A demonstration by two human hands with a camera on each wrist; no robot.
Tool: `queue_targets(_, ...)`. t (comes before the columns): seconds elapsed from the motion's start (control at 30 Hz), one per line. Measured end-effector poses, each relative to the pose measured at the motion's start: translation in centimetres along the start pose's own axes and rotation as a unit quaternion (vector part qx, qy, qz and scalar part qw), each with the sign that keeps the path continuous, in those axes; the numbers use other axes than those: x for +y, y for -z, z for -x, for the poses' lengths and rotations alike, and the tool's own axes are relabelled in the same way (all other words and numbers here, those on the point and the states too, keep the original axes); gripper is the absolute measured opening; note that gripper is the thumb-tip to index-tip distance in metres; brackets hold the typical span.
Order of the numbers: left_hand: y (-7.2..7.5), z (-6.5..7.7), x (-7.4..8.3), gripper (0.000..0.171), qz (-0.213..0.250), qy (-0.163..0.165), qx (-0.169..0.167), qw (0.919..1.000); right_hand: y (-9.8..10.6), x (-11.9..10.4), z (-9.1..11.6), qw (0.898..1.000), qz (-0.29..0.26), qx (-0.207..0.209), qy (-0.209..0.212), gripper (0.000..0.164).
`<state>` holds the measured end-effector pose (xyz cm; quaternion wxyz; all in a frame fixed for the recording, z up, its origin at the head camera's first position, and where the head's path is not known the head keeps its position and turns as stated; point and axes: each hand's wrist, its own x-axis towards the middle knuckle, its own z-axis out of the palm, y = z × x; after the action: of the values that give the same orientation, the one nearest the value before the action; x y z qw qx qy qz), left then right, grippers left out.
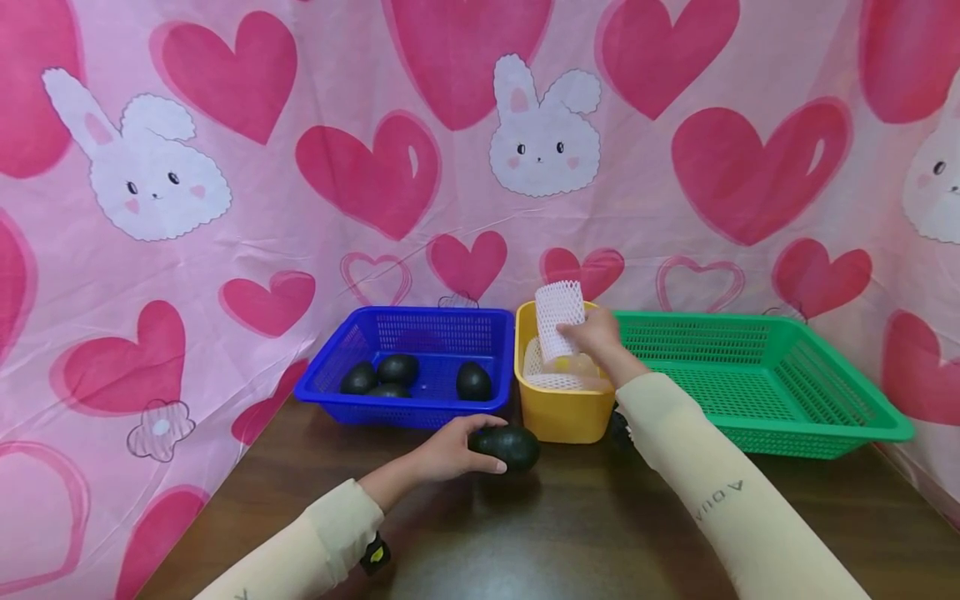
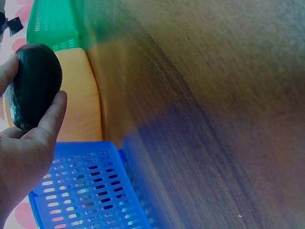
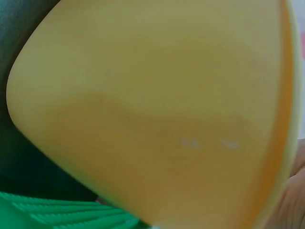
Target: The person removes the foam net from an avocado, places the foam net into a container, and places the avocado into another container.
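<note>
My left hand [image 1: 452, 450] grips a dark green avocado [image 1: 513, 448], thumb on one side and fingers on the other, in front of the yellow bin [image 1: 566, 417]. The left wrist view shows the same avocado [image 2: 35, 83] between thumb and fingers. Over the yellow bin, my right hand [image 1: 597, 337] pinches a white foam net sleeve [image 1: 558, 321], held nearly upright. More white foam nets [image 1: 551, 380] lie inside that bin. In the right wrist view the bin's yellow wall [image 3: 157, 105] fills most of the picture, with only a bit of the right hand [image 3: 289, 200] at the edge.
Left of the bin stands a blue basket [image 1: 427, 407] with several avocados [image 1: 398, 369] in it. A wide green basket [image 1: 810, 442] stands on the right. All three containers sit on a brown wooden table [image 1: 585, 533], backed by a pink heart-patterned cloth [image 1: 457, 200].
</note>
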<state>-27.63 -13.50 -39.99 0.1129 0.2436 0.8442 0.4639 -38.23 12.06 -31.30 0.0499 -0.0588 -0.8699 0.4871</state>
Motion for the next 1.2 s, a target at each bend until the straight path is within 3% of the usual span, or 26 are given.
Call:
queue_targets(0.3, -0.1, 0.0, -0.1, 0.057, 0.006, 0.007, -0.009, 0.9999, -1.5, 0.4, -1.0, 0.993, -0.097, -0.034, -0.061, 0.047)
queue_targets(0.57, 0.0, 0.0, -0.4, 0.057, -0.004, 0.005, -0.010, 0.9999, -2.4, 0.9, -1.3, 0.988, -0.078, -0.066, -0.116, 0.048)
queue_targets(0.9, -0.1, -0.1, -0.5, 0.057, 0.002, -0.003, -0.013, 0.9999, -3.7, 1.3, -1.7, 0.989, -0.040, -0.092, -0.110, 0.044)
queue_targets(1.2, -0.3, -0.1, -0.5, 0.055, 0.005, -0.007, -0.015, 0.9999, -3.3, 1.4, -1.2, 0.988, 0.043, -0.116, -0.088, 0.052)
